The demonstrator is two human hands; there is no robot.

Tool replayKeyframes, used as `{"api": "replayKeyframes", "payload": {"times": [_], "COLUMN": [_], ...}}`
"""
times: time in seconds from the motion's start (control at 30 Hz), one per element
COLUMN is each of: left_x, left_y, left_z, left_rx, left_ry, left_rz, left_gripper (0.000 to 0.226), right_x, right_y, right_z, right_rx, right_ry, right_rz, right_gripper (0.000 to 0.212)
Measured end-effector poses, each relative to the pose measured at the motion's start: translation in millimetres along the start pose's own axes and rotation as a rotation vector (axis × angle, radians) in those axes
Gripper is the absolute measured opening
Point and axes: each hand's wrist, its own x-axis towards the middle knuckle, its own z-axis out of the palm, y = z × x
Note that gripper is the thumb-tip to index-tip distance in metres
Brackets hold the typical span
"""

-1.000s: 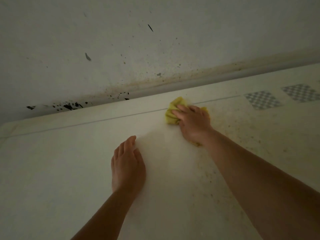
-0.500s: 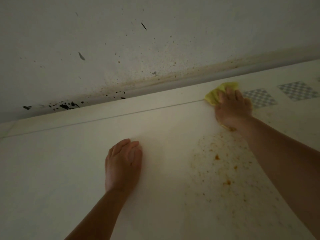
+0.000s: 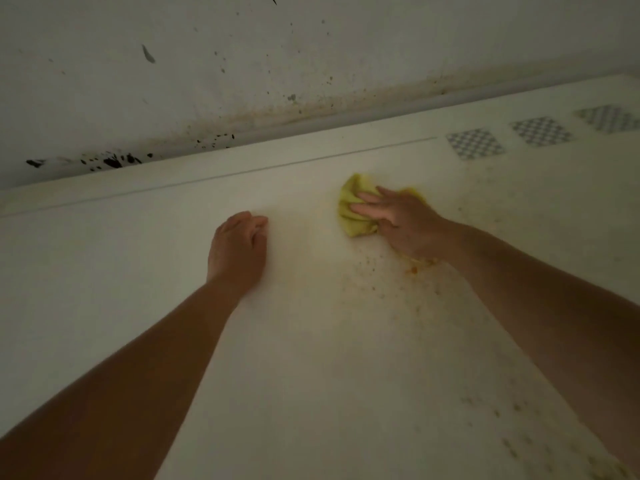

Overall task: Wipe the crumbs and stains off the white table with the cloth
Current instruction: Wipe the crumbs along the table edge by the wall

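Right hand [image 3: 405, 223], fingers [image 3: 362, 210] straight, pressing cloth [image 3: 353, 223] on table [image 3: 104, 271]; left hand [image 3: 237, 251] curled, empty. Crumbs [image 3: 370, 268] nearer; checkered patches [image 3: 474, 143], spattered wall [image 3: 311, 46] beyond.

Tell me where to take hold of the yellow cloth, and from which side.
Take the bunched middle of the yellow cloth from above, as the right hand does: it lies crumpled low on the white table, so spread fingers pressing across the wad likely pin it best.
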Motion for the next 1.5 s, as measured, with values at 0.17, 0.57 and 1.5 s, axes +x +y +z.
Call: {"api": "replayKeyframes", "payload": {"times": [0.17, 0.57, 1.5], "left_x": [-36, -207, -301], "left_y": [4, 26, 67], "left_z": [-7, -30, -20], "left_rx": [-0.012, -0.072, 0.007], "left_ry": [0.001, -0.087, -0.011], "left_rz": [0.003, 0.077, -0.077], "left_gripper": [0.034, 0.037, 0.026], "right_x": [-57, -234, -367], "right_y": [-52, -140, -73], "right_z": [30, 66, 58], "right_rx": [0.025, 0.136, 0.135], "right_ry": [-0.089, -0.152, -0.007], "right_rz": [-0.168, -0.153, 0.035], "right_gripper": [0.057, 0.050, 0.052]}}
